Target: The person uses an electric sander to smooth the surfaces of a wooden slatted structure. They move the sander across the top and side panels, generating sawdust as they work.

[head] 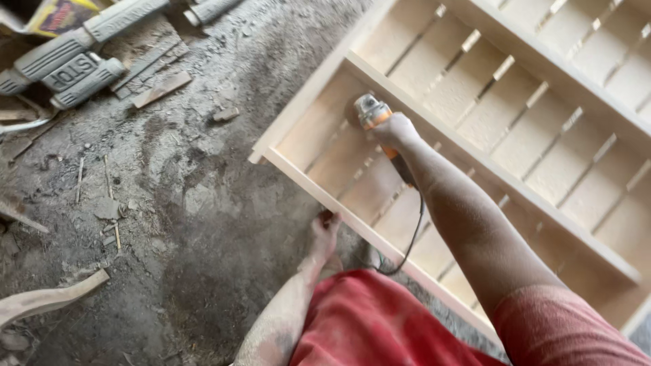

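A large pale wooden frame (308, 181) with slats and cross rails lies on the dusty floor, filling the right half of the view. My right hand (395, 130) grips an orange and grey angle grinder (369, 112), its head down inside the frame's end compartment near a cross rail. A black cord (409, 242) runs from the tool back toward me. My left hand (324, 234) rests on the frame's near outer rail, fingers curled on its edge. Dust covers both arms. Red clothing (369, 325) fills the bottom of the view.
Grey concrete floor (203, 203) covered in sawdust and wood chips. Grey moulded tool parts (64, 64) and wood offcuts lie at the top left. A curved pale wooden piece (47, 298) lies at the lower left. A small wood block (226, 114) sits near the frame's corner.
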